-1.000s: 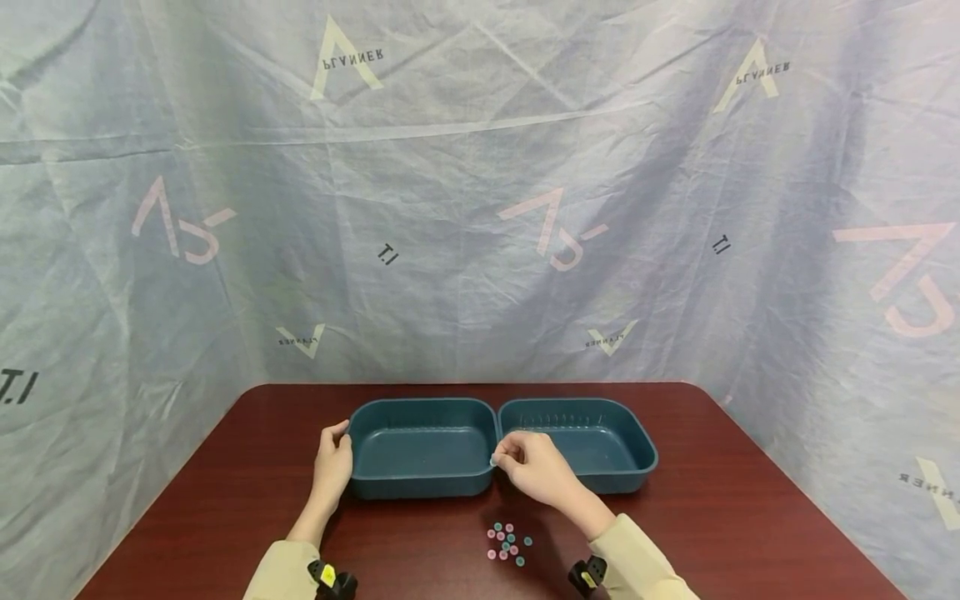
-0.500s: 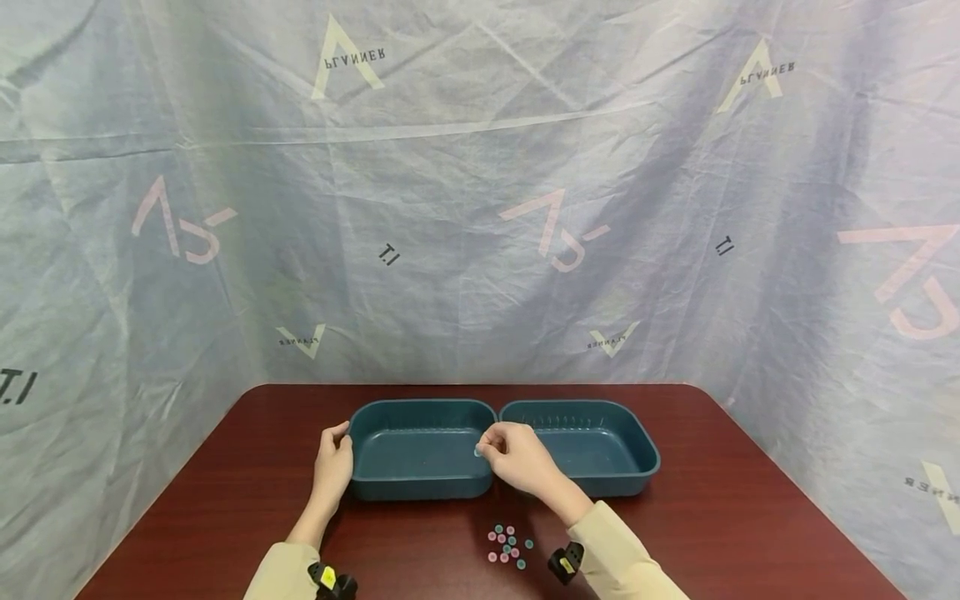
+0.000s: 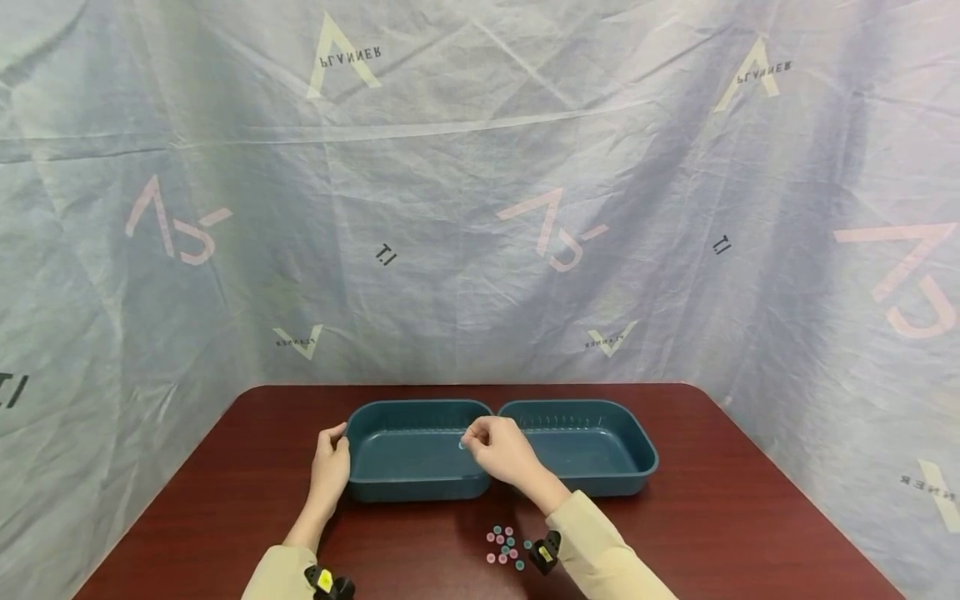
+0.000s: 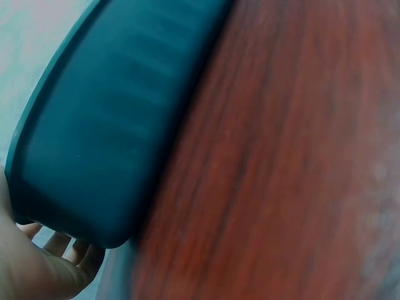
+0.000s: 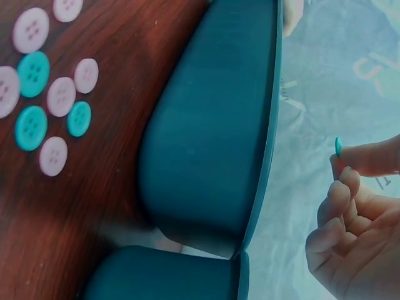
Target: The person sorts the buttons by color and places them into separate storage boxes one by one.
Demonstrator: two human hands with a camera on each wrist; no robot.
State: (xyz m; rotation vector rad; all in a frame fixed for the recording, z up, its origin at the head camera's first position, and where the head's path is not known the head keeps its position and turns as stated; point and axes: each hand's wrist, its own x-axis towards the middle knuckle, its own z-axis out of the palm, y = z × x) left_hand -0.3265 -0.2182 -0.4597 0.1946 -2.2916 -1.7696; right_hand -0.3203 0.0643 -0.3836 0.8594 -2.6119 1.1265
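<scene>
A teal button is pinched between thumb and forefinger of my right hand, its other fingers curled. In the head view this hand is over the right part of the left dark teal plastic bin. My left hand holds that bin at its left end. In the left wrist view its fingers curl round the end of the bin. Loose pink buttons and teal buttons lie on the table before the bins, several of each.
A matching right bin stands beside the left one, their rims close together. The dark red wooden table extends to both sides. Behind it hangs a pale printed cloth.
My right hand has moved left, from the rims where the bins meet to over the left bin, still pinching the button. The left hand stays on the bin.
</scene>
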